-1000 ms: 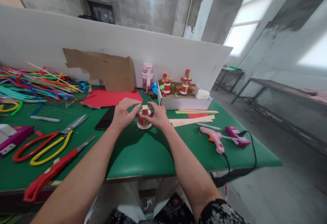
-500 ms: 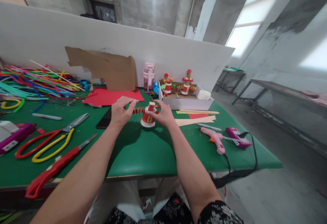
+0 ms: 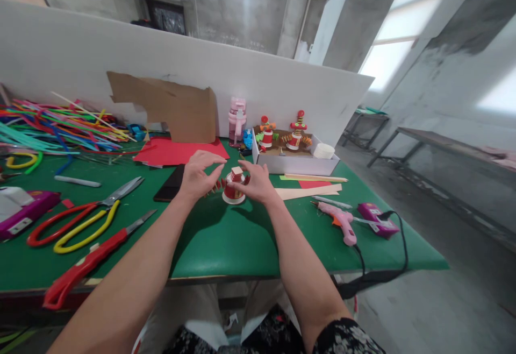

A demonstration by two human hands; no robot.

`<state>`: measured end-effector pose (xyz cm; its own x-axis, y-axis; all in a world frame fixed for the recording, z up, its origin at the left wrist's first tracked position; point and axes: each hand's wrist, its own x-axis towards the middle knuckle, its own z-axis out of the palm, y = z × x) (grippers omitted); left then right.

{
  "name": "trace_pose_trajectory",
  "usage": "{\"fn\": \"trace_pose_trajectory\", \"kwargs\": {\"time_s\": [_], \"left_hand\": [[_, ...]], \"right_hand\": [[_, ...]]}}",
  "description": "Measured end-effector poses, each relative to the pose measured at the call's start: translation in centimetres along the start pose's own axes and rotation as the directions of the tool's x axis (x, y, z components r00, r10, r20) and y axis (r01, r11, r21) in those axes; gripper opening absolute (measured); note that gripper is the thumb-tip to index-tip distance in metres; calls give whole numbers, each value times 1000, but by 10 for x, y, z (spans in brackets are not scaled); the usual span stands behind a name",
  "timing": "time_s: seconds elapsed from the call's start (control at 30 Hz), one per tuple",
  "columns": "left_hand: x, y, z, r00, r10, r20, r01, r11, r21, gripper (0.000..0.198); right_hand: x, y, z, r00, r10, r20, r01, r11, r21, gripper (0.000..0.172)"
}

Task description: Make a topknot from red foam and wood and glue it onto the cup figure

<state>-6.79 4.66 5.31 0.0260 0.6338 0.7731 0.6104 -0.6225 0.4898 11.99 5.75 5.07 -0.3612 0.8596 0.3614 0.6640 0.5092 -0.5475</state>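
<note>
A small red paper cup (image 3: pixel 233 190) with a white rim stands upside down on the green table between my hands. A folded red-and-cream paper spring (image 3: pixel 236 173) rises from its top, and pleated paper strips stick out at its sides. To its left is my left hand (image 3: pixel 200 175), open and curved, thumb and forefinger apart with nothing between them. My right hand (image 3: pixel 256 179) is open at the cup's right, its thumb overlapping the cup's front edge; whether it touches the cup is unclear.
Behind, a white box (image 3: pixel 296 167) holds two similar cup figures. A pink glue gun (image 3: pixel 341 220) lies right, its cord hanging over the edge. Scissors (image 3: pixel 100 203), a red-handled knife (image 3: pixel 91 262), a black phone (image 3: pixel 169 184), red paper (image 3: pixel 177 151) and pipe cleaners (image 3: pixel 68 122) lie left.
The paper spring on the cup's top has tipped slightly left and lower. My left hand has come a little closer to the cup. The view has shifted slightly.
</note>
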Motion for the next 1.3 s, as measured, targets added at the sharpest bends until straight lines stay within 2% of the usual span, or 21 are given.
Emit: {"fn": "trace_pose_trajectory", "kwargs": {"time_s": [0.13, 0.3, 0.47, 0.73, 1.07, 1.3], "left_hand": [[1, 0, 2, 996, 41, 79, -41, 999, 3, 22], [-3, -4, 10, 988, 31, 151, -38, 998, 40, 30], [-6, -6, 13, 986, 14, 165, -28, 996, 81, 27], [-5, -10, 12, 977, -8, 215, 9, 1000, -6, 21], [-4, -14, 14, 963, 49, 265, -32, 997, -69, 16], [-3, -13, 12, 965, 24, 262, -10, 998, -55, 18]], "right_hand": [[2, -3, 5, 1000, 7, -25, -8, 999, -37, 68], [3, -3, 9, 1000, 16, -26, -16, 1000, -27, 66], [2, -5, 9, 1000, 20, -23, -20, 1000, -8, 66], [3, -5, 7, 1000, -11, 25, 9, 999, 52, 65], [4, -3, 8, 996, -57, 62, 52, 996, 75, 66], [4, -2, 8, 999, -13, 49, 9, 997, 77, 74]]}}
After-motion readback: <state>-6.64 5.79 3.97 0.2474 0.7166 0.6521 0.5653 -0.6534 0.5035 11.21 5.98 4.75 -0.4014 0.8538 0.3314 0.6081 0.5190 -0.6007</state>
